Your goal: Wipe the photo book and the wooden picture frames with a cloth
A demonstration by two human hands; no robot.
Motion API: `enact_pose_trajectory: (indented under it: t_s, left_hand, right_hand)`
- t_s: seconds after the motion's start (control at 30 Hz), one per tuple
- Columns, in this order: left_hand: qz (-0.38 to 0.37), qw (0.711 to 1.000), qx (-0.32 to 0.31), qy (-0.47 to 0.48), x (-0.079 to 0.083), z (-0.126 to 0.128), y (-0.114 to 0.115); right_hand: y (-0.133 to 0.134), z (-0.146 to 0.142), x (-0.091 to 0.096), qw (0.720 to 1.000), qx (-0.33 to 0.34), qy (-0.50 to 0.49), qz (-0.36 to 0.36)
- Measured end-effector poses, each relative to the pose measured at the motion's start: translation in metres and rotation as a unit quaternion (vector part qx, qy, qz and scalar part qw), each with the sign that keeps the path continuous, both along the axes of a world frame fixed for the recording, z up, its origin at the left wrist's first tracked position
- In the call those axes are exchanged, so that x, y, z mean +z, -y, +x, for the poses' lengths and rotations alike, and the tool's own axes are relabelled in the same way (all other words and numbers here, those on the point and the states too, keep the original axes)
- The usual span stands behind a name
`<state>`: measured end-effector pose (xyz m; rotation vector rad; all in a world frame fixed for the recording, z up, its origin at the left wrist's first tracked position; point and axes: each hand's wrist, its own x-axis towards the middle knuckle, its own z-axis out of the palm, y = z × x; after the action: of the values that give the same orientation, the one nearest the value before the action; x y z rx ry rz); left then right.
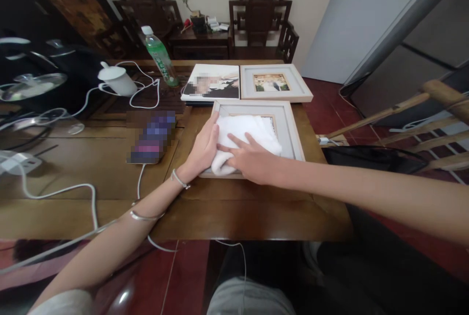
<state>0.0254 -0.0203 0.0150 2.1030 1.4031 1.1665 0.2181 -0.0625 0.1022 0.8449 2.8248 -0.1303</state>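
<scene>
A pale-edged picture frame [292,129] lies face up near the table's right end. Across its middle is a folded white cloth [249,132], which covers most of the small picture inside. My right hand [252,158] presses down on the cloth, fingers spread over it and the thumb by its rolled front fold. Along the frame's left side, my left hand [205,141] holds the edge with its fingers close together, beside the cloth. Behind this frame lie a second picture frame [300,88] with a small photo and a photo panel [216,95].
To the left lie a phone [152,136] with a cable and a white power strip [20,161]. A green-labelled bottle [160,56] and a white lidded cup [117,79] stand farther back. Loose white cables cross the wooden table [256,212]. A wooden chair [436,119] is at right.
</scene>
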Motion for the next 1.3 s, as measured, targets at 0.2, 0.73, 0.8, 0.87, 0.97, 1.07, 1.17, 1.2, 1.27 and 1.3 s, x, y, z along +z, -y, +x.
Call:
enact_pose_trajectory:
  t_s: [0.2,0.73,0.8,0.87,0.97,1.07,1.17,1.2,1.27,1.3]
  left_hand:
    - [-0.009,0.999,-0.032,-0.022,-0.005,-0.001,-0.002]
    - [0.012,0.989,-0.057,-0.134,-0.004,0.000,-0.006]
    - [0.011,0.988,-0.058,-0.144,-0.005,-0.001,-0.005]
    - [0.007,0.988,-0.054,-0.148,-0.006,-0.001,-0.005]
    - [0.001,0.987,-0.051,-0.150,-0.006,-0.001,-0.005]
    - [-0.001,0.987,-0.051,-0.152,-0.005,0.000,-0.004]
    - [0.002,0.987,-0.046,-0.153,-0.005,0.000,-0.004]
    - [0.003,0.987,-0.043,-0.153,-0.006,0.001,-0.004]
    - [0.005,0.987,-0.038,-0.156,-0.007,0.001,-0.005]
    - [0.005,0.987,-0.036,-0.157,-0.007,0.001,-0.005]
  right_hand:
    - [-0.048,-0.006,-0.012,0.997,-0.061,0.015,0.048]
    - [-0.121,-0.034,-0.002,0.989,-0.097,-0.014,0.114]
    - [-0.121,-0.029,-0.012,0.988,-0.113,-0.009,0.104]
    - [-0.124,-0.015,-0.019,0.986,-0.121,-0.009,0.111]
    - [-0.129,0.018,-0.023,0.984,-0.125,0.012,0.128]
    - [-0.128,0.058,-0.022,0.978,-0.138,0.054,0.146]
    - [-0.123,0.100,-0.017,0.971,-0.149,0.084,0.166]
    - [-0.120,0.112,-0.015,0.968,-0.154,0.089,0.174]
    - [-0.114,0.131,-0.012,0.964,-0.163,0.100,0.185]
    - [-0.109,0.138,-0.010,0.962,-0.166,0.107,0.187]
